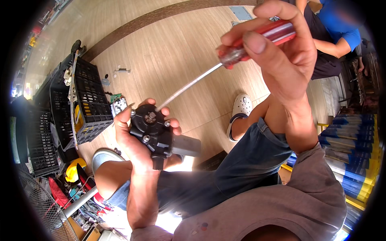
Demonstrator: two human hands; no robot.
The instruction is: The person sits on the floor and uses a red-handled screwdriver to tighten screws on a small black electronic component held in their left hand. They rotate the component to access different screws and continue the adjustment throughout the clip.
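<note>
The black geared motor unit [157, 134] sits in the left hand [138, 152], held up off the floor, with the thumb and fingers curled closely around its round housing and the grey motor can [187, 145] jutting out to its right. The right hand [286, 66], above and to the right of the unit, has its fingers and thumb closed about the red handle of a screwdriver [232, 57], whose shaft slants down so that the tip meets, or nearly meets, the unit's upper right edge; whether it is seated in a screw cannot be told. As for progress, the work looks partway: three metal screw heads [146, 139] show in the housing around the splined hub [150, 117], and the unit appears in one piece. The spot under the tip seems to be the one in hand, and whether those other screws are finished with cannot be judged. Left of the unit stands a black crate [92, 90], with a small green circuit board [116, 97] lying between them.
</note>
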